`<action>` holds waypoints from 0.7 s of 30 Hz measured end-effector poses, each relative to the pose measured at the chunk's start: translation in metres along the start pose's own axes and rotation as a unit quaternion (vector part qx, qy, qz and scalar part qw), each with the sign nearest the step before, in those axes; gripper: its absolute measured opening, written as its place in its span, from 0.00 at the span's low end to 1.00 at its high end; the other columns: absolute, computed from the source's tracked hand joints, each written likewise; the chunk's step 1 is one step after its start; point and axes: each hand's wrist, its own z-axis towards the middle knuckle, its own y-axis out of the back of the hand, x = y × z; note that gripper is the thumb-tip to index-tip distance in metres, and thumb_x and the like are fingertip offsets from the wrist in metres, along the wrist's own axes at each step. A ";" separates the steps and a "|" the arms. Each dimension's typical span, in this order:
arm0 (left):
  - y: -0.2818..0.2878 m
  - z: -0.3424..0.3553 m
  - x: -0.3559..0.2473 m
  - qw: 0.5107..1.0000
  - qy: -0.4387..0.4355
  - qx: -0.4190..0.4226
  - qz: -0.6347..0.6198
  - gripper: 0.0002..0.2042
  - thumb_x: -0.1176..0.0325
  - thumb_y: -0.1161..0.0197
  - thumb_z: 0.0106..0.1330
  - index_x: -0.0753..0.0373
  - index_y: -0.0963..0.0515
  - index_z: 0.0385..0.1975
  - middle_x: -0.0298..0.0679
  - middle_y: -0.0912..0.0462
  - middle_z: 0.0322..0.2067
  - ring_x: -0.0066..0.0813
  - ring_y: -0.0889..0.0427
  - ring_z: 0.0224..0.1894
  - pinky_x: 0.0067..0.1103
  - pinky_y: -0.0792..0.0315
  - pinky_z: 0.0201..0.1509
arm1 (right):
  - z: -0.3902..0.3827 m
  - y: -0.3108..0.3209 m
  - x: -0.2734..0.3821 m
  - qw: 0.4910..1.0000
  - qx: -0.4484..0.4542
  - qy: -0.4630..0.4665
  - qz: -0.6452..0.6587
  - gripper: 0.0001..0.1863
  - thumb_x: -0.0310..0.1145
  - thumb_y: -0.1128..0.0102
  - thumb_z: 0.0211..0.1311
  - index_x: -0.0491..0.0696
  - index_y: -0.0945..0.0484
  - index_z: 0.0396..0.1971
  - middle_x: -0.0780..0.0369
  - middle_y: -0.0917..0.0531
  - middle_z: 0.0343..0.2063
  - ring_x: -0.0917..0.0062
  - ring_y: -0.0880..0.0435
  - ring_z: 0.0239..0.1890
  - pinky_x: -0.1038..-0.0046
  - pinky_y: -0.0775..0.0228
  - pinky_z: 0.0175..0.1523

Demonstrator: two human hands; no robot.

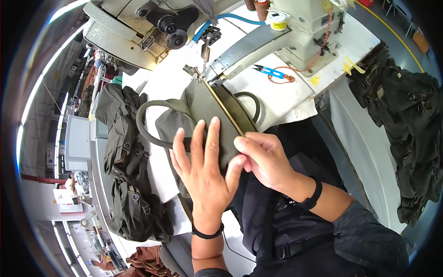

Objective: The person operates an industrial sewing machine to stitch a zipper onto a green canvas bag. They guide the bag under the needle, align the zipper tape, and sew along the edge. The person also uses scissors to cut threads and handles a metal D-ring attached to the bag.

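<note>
An olive fabric bag (189, 106) with two dark looped handles lies under the sewing machine's arm (247, 46). A brass-coloured zipper strip (221, 104) runs from the presser foot (194, 72) down toward me along the bag's edge. My left hand (203, 177) rests on the bag with its fingers spread and extended. My right hand (265, 161) is closed in a pinch on the lower end of the zipper strip at the fabric edge, just right of my left fingertips.
Piles of dark olive bags (129, 203) flank me, with another at the right (413, 134). Blue thread snips (267, 71) lie on the white table (288, 104). A second machine head (129, 25) stands at upper left. Brown bags (147, 263) sit at lower left.
</note>
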 end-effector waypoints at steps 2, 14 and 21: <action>-0.007 -0.003 0.001 1.000 -0.003 -0.001 0.002 0.37 0.33 0.48 0.72 0.53 0.27 0.73 0.43 0.25 0.67 0.54 0.39 0.72 0.47 0.51 0.75 | -0.002 0.004 0.003 1.000 -0.002 -0.012 -0.029 0.19 0.36 0.42 0.80 0.46 0.22 0.24 0.70 0.22 0.22 0.90 0.27 0.24 0.83 0.37 0.30; -0.012 0.019 0.009 1.000 -0.001 0.011 -0.012 0.34 0.38 0.46 0.73 0.56 0.24 0.69 0.45 0.24 0.67 0.58 0.42 0.75 0.47 0.51 0.77 | 0.020 0.010 0.005 0.997 0.013 -0.005 -0.073 0.20 0.35 0.43 0.81 0.45 0.22 0.24 0.70 0.23 0.20 0.92 0.28 0.23 0.83 0.39 0.28; -0.026 0.033 0.024 0.999 0.008 -0.008 -0.035 0.35 0.35 0.46 0.71 0.51 0.24 0.70 0.40 0.25 0.68 0.51 0.38 0.73 0.46 0.59 0.80 | 0.043 0.011 0.002 0.996 0.020 -0.010 -0.081 0.19 0.36 0.43 0.81 0.44 0.21 0.26 0.70 0.22 0.20 0.92 0.28 0.23 0.83 0.38 0.29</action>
